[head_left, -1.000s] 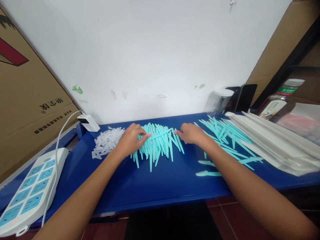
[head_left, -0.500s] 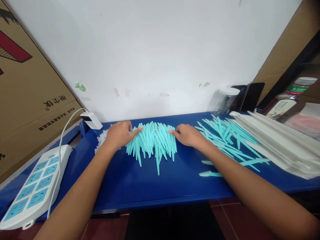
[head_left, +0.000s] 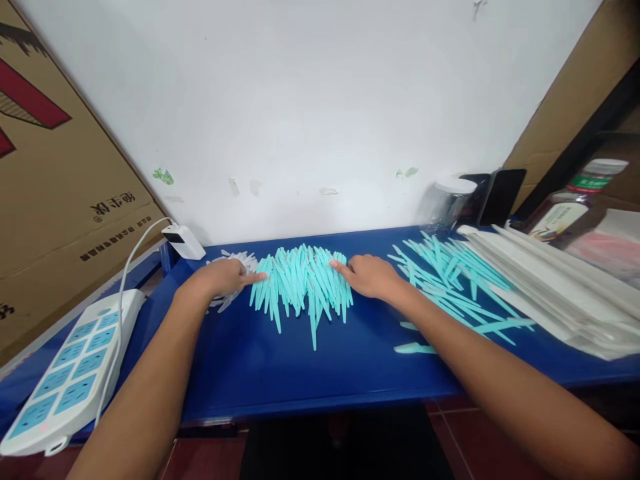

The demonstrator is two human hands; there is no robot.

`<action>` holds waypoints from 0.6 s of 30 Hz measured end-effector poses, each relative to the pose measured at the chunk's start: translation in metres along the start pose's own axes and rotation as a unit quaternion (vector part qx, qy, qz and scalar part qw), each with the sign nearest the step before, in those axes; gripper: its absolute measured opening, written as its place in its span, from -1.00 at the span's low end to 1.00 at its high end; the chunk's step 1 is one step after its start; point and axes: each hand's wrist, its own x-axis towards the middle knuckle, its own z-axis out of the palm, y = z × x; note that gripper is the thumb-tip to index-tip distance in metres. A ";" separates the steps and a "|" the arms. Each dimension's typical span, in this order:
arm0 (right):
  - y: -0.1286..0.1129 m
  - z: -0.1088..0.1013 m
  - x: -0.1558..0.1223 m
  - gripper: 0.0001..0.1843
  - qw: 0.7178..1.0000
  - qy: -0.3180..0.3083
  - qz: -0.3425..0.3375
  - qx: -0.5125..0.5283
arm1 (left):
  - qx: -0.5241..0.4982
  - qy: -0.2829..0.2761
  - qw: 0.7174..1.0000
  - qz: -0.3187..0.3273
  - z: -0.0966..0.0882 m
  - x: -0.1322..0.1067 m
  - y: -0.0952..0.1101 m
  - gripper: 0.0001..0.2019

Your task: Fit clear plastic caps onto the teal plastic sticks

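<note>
A heap of slim turquoise plastic sticks with narrow tapered ends lies in the middle of the blue table. At its left edge, my left hand touches the sticks with one outstretched digit, its other fingers partly hidden. From the right side my right hand reaches to the heap, one digit stretched over the sticks and the rest bent and partly out of sight. Neither hand visibly grips a stick. Small translucent whitish pieces lie behind and beside my left hand.
More turquoise sticks lie scattered to the right, beside stacked white plastic sleeves. A lidded clear jar, dark upright panels and a bottle stand behind. On the left are a power strip, a white plugged-in device and a cardboard box.
My left hand has moved left and toward me, from the heap's upper part to its left edge. My right hand has shifted slightly left and nearer. The heap looks almost the same.
</note>
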 end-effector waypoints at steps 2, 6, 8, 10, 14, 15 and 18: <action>0.003 -0.001 0.002 -0.10 1.000 0.009 0.006 -0.003 | 0.039 0.033 0.998 -0.035 -0.003 0.003 -0.005 -0.33; 0.009 -0.002 0.006 -0.08 0.999 0.024 0.027 -0.002 | 0.091 0.195 0.974 -0.071 0.008 0.012 0.001 -0.48; 0.011 -0.002 0.009 -0.09 0.999 0.031 0.036 -0.001 | 0.086 0.308 0.945 -0.072 0.022 0.019 0.010 -0.49; 0.012 -0.001 0.011 -0.11 0.998 0.035 0.043 0.000 | 0.085 0.362 0.926 -0.063 0.036 0.028 0.015 -0.48; 0.014 -0.001 0.013 -0.12 0.998 0.031 0.053 0.005 | 0.084 0.332 0.937 -0.069 0.053 0.042 0.006 -0.47; 0.014 -0.001 0.013 -0.12 0.998 0.031 0.055 0.006 | 0.084 0.327 0.938 -0.075 0.053 0.043 0.001 -0.46; 0.014 -0.001 0.013 -0.11 0.998 0.030 0.057 0.009 | 0.093 0.328 0.937 -0.083 0.049 0.043 -0.010 -0.46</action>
